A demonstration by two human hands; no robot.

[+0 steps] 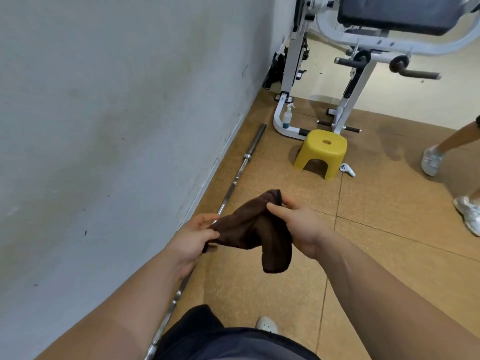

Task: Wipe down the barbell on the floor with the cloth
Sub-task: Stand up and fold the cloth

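A long steel barbell (237, 176) lies on the brown floor along the foot of the wall, running from the far sleeve near the gym machine down under my left arm. A dark brown cloth (255, 229) hangs in the air between my hands, above the floor and just right of the bar. My left hand (193, 239) pinches its left corner. My right hand (298, 224) grips its upper right edge, and a fold droops below.
A yellow plastic stool (320, 153) stands ahead, with a white controller (347, 170) beside it. A spray bottle (287, 116) sits inside the white gym machine's base (288, 131). Another person's legs and white shoes (431, 161) are at the right. The grey wall (117, 126) fills the left.
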